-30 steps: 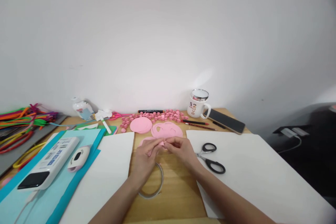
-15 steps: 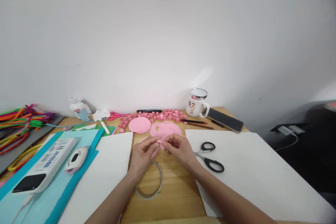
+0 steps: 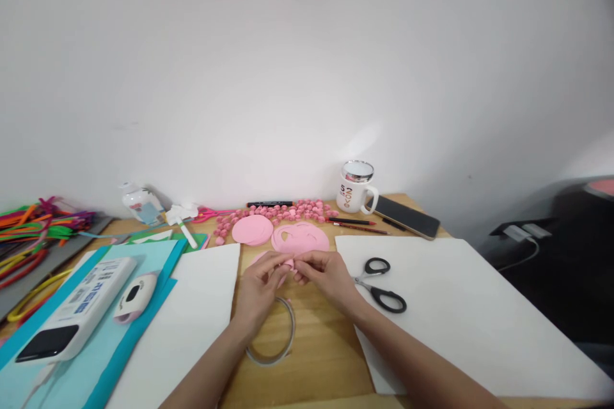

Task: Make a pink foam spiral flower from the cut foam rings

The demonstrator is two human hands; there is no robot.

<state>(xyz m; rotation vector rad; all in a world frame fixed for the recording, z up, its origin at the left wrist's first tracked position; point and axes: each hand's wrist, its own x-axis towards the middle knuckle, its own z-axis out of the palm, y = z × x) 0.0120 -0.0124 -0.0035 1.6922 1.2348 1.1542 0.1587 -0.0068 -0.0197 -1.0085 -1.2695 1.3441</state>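
My left hand [image 3: 261, 281] and my right hand [image 3: 325, 275] meet over the middle of the table, fingertips pinched on a small piece of pink paper [image 3: 288, 263]. Fingers cover most of that piece, so its full shape is hidden. Just beyond them lie pink paper scraps with cut-out holes [image 3: 302, 239] and a stack of pink paper circles [image 3: 252, 230]. Behind these spreads a heap of small pink rolled paper pieces [image 3: 288, 211]. A roll of tape [image 3: 273, 358] lies flat below my left hand. Black-handled scissors [image 3: 384, 287] rest to the right of my right hand.
White sheets [image 3: 460, 307] cover the table's right side. A mug [image 3: 355, 192], a phone [image 3: 407, 216] and pencils [image 3: 355, 222] stand or lie at the back. Leftward are a white power bank [image 3: 81, 307], a small white device [image 3: 137, 297], a bottle [image 3: 142, 203] and pipe cleaners [image 3: 43, 223].
My right hand's fingers have shifted slightly left, closer to my left fingertips on the pink paper. The whole view has moved a little; the other things lie as before.
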